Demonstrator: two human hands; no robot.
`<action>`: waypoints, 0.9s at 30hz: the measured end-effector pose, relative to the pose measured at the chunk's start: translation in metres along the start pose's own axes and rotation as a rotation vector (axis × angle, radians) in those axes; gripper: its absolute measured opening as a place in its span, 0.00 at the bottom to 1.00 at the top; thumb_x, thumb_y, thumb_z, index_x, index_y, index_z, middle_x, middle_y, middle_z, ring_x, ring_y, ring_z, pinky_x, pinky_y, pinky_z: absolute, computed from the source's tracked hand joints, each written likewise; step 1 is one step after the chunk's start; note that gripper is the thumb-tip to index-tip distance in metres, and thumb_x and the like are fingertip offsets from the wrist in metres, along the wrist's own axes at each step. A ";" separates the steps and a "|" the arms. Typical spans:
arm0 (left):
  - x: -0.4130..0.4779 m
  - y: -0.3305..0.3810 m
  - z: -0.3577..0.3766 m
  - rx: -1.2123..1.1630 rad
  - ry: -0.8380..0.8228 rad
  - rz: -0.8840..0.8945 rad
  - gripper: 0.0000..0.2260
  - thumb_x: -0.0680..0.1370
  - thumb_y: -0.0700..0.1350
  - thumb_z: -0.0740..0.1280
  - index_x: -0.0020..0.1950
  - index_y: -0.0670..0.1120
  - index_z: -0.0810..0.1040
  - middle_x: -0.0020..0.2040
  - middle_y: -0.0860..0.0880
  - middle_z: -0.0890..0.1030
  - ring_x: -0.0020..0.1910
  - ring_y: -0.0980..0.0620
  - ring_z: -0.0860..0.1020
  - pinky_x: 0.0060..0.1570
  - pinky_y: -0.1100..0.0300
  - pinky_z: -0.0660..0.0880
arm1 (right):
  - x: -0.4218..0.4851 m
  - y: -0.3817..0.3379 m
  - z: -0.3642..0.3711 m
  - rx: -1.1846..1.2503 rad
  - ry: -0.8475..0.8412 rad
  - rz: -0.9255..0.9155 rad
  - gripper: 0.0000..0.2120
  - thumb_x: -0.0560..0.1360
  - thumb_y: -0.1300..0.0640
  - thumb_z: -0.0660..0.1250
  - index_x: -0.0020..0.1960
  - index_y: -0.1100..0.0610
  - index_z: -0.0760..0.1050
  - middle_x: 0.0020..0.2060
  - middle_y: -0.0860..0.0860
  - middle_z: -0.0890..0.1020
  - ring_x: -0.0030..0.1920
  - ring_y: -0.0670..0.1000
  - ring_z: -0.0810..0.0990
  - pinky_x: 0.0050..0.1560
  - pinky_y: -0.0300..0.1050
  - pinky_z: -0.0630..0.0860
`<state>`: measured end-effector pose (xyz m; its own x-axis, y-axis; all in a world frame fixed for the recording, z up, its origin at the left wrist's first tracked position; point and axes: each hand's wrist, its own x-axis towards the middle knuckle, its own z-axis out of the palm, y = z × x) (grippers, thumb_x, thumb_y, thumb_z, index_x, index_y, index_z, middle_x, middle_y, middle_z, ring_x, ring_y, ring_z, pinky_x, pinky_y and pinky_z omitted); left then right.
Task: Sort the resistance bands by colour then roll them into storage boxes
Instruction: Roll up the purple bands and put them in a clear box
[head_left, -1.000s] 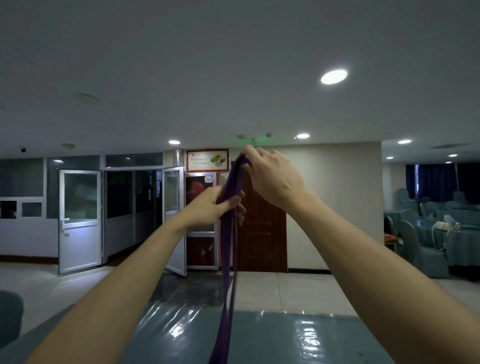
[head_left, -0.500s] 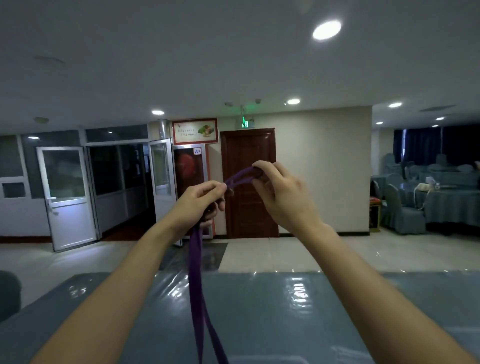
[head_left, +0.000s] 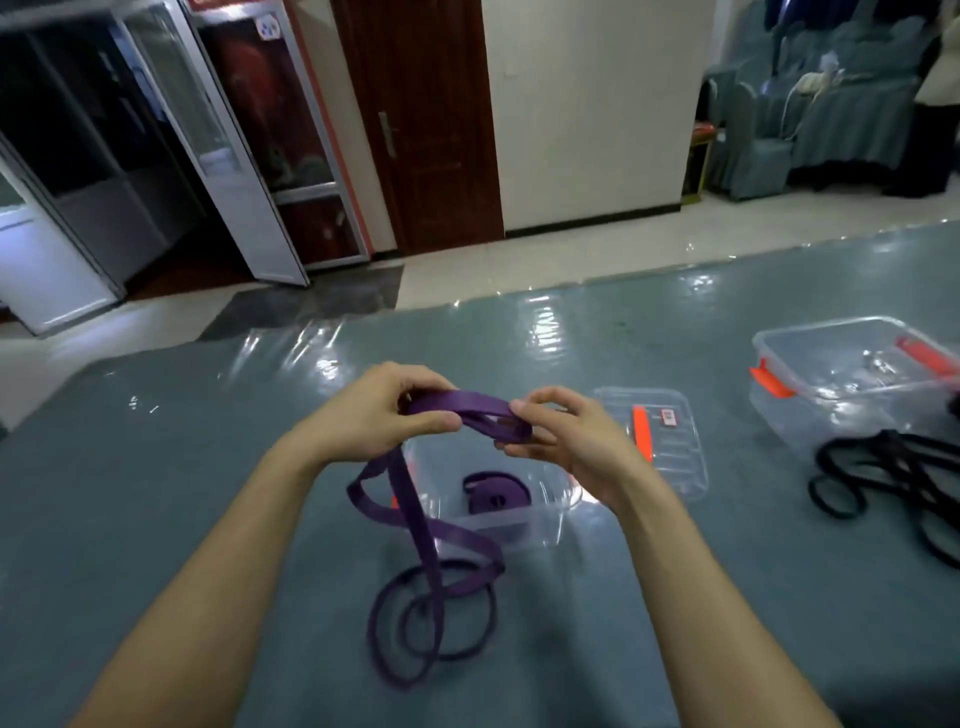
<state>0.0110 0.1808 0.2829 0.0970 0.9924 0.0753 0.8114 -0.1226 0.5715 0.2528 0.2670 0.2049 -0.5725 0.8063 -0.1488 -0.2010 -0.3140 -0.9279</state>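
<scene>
Tabletop: teal, with a shiny cover; it carries all the things of the task.
Far box: clear, with orange clips, near the right edge of the tabletop. I cannot tell its content.
Black bands: a loose heap just in front of the far box, not yet rolled.
Near box: clear and open, in the middle of the tabletop, directly under both hands.
Lid: lies flat, just right of the near box.
Purple band: its upper part spans left to right between the hands, above the near box. Its tail drops from the left hand and ends in loose coils on the tabletop, between the near box and the near edge.
Left hand: fingers and thumb curled, pinching the band where the tail begins.
Right hand: fingers curled around the folded end of the band.
Rolled band: purple, already inside the near box.
Coming move: I judge the right hand must wind while the left hand feeds the tail upward.
In the way: the coils cross each other and may tangle; the wall of the near box stands close to the tail.
</scene>
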 end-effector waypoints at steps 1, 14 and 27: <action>0.000 0.001 0.006 0.020 -0.002 0.005 0.10 0.80 0.52 0.76 0.60 0.51 0.88 0.48 0.59 0.86 0.48 0.56 0.83 0.53 0.56 0.79 | -0.001 0.003 -0.003 -0.008 -0.027 0.062 0.09 0.82 0.61 0.73 0.59 0.65 0.78 0.54 0.70 0.86 0.51 0.69 0.89 0.55 0.55 0.87; -0.025 0.014 0.004 -0.416 0.073 0.024 0.20 0.69 0.55 0.86 0.56 0.50 0.85 0.51 0.46 0.89 0.50 0.45 0.88 0.53 0.54 0.84 | -0.016 -0.035 -0.016 -0.049 -0.353 -0.050 0.17 0.78 0.59 0.74 0.65 0.62 0.84 0.38 0.58 0.71 0.34 0.48 0.60 0.34 0.42 0.58; -0.030 0.020 0.014 -0.363 0.041 -0.048 0.18 0.69 0.47 0.87 0.54 0.50 0.84 0.48 0.42 0.86 0.47 0.33 0.85 0.56 0.40 0.85 | -0.015 -0.031 -0.004 0.058 -0.384 0.071 0.08 0.81 0.58 0.65 0.45 0.59 0.75 0.37 0.52 0.74 0.28 0.45 0.61 0.30 0.39 0.54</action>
<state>0.0323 0.1489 0.2807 0.0347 0.9969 0.0702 0.5559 -0.0776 0.8276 0.2713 0.2667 0.2347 -0.8402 0.5387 -0.0627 -0.1887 -0.3987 -0.8975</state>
